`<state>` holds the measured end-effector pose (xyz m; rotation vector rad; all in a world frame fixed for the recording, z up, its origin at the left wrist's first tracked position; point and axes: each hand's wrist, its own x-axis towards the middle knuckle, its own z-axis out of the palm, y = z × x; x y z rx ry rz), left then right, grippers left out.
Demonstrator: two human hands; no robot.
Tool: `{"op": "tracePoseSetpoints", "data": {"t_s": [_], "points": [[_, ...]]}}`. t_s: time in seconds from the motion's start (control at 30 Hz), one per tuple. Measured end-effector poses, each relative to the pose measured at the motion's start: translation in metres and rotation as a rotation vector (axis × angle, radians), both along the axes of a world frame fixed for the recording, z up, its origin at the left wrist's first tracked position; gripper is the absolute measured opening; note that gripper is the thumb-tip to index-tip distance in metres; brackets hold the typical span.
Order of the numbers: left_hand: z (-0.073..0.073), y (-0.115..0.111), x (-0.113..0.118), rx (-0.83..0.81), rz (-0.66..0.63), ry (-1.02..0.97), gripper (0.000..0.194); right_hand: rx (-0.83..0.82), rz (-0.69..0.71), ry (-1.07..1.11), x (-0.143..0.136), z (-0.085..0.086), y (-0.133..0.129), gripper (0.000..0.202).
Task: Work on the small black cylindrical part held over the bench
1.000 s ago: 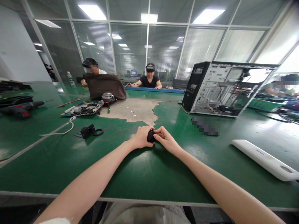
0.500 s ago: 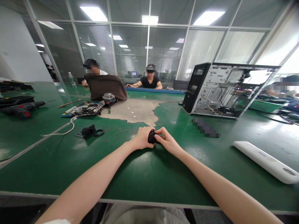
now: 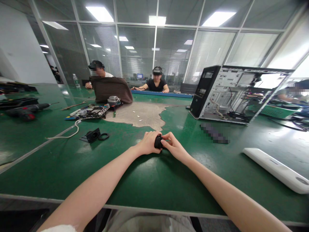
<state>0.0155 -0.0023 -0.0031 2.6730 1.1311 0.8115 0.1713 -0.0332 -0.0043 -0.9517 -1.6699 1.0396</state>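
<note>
Both hands meet over the green table, gripping a small black round part [image 3: 158, 142] between them. My left hand [image 3: 149, 142] is wrapped around its left side. From the right, the thumb and fingers of my right hand [image 3: 171, 144] pinch its other end. Its exact kind cannot be made out, since the fingers cover much of it. To the left on the table lie a black square bracket-like part [image 3: 93, 135] and a black ring [image 3: 103, 136].
A circuit board [image 3: 89, 112] and a power drill [image 3: 29, 111] lie at left. An open computer case [image 3: 227, 95] stands at right, near a long white plastic piece [image 3: 275, 169]. A brown cloth-like cover [image 3: 109, 89] stands farther back. Two people sit across the table.
My view has shifted slightly, so everything sits a little further right. Both hands keep their hold on the black part, with hardly any visible change in the grip.
</note>
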Motion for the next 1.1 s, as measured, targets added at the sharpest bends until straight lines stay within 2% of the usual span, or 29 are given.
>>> {"op": "tracePoseSetpoints", "data": {"t_s": [0.17, 0.37, 0.5, 0.63, 0.83, 0.97, 1.1], "points": [[0.0009, -0.0001, -0.0003, 0.016, -0.015, 0.007, 0.056, -0.024, -0.028, -0.052, 0.0019, -0.0024, 0.0022, 0.027], [0.0003, -0.001, -0.0005, 0.021, -0.02, -0.01, 0.057, 0.003, 0.053, -0.015, 0.0014, 0.0031, -0.004, 0.022], [-0.0014, 0.0005, -0.0004, 0.024, -0.009, 0.0, 0.056, 0.027, 0.001, -0.022, 0.0012, 0.0011, -0.0017, 0.016], [-0.0011, 0.0008, -0.0002, 0.019, -0.019, 0.003, 0.055, 0.021, -0.034, -0.063, 0.0026, -0.001, 0.0014, 0.021], [-0.0012, 0.0007, 0.0, 0.018, -0.009, 0.011, 0.056, 0.005, 0.076, -0.006, 0.0034, 0.0019, -0.0027, 0.023], [-0.0033, 0.003, -0.0002, 0.042, -0.01, 0.002, 0.058, 0.026, 0.014, -0.035, 0.0029, -0.0011, -0.0006, 0.017], [-0.0029, 0.0035, -0.0003, 0.048, -0.02, 0.005, 0.056, -0.002, -0.036, -0.07, 0.0039, -0.0049, 0.0047, 0.023]]}}
